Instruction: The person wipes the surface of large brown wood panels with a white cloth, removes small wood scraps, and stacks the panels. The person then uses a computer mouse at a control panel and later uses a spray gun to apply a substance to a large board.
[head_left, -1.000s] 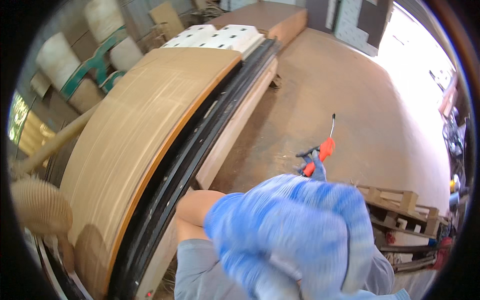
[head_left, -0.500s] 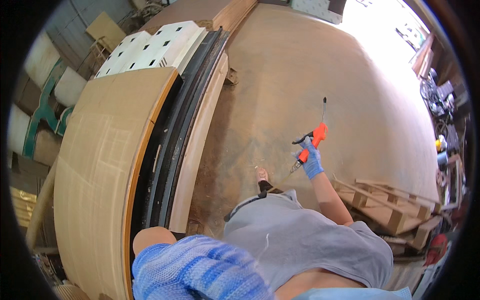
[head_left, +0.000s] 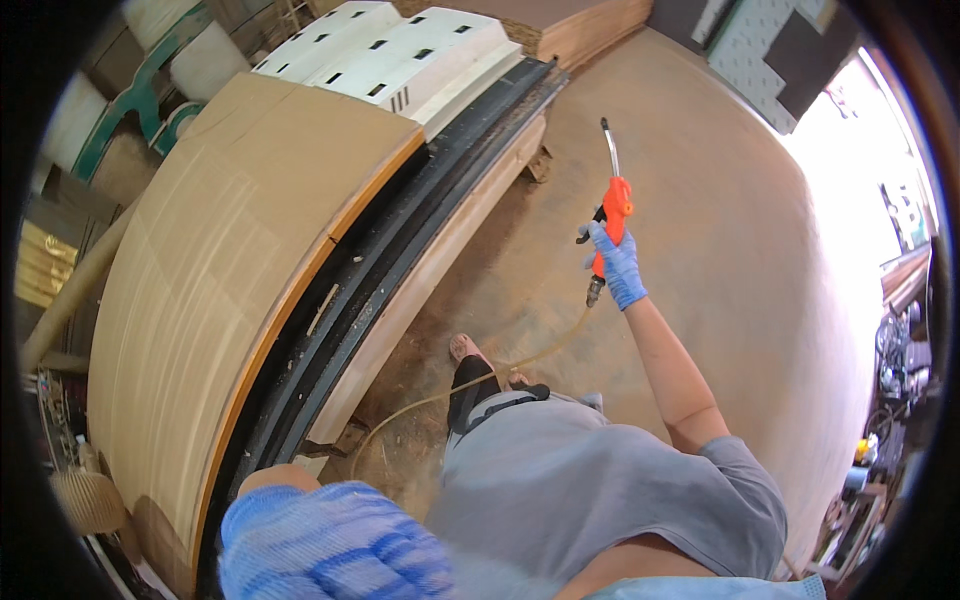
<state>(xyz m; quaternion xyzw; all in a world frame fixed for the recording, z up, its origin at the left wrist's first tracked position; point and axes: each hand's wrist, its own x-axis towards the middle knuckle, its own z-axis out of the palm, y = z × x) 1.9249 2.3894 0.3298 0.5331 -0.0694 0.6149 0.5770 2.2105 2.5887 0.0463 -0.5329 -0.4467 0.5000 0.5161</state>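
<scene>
My right hand (head_left: 617, 266), in a light blue glove, is wrapped round the handle of an orange air blow gun (head_left: 618, 198). The gun's black lever sits by my fingers, and its thin metal nozzle with a black tip points away from me. From the fitting under the handle a yellowish air hose (head_left: 455, 388) curves down past my legs to the lower left. Close up at the lower left is my left hand (head_left: 330, 545) in a blue striped knit glove. Its fingers are blurred and partly cut off, so their closure is unclear. It lies nearest the stacked boards.
To my left, a large tan board (head_left: 250, 250) with an orange edge lies on dark metal rails (head_left: 390, 215). White slotted panels (head_left: 400, 50) lie beyond it. A brown board stack (head_left: 590, 35) stands farther off. Clutter (head_left: 895, 350) lines the right side, beside a dusty floor (head_left: 720, 230).
The view has turned to the right, and more of the hose shows. My right hand has carried the blow gun farther out, its nozzle now leaning left. My left hand appears lower and farther left.
</scene>
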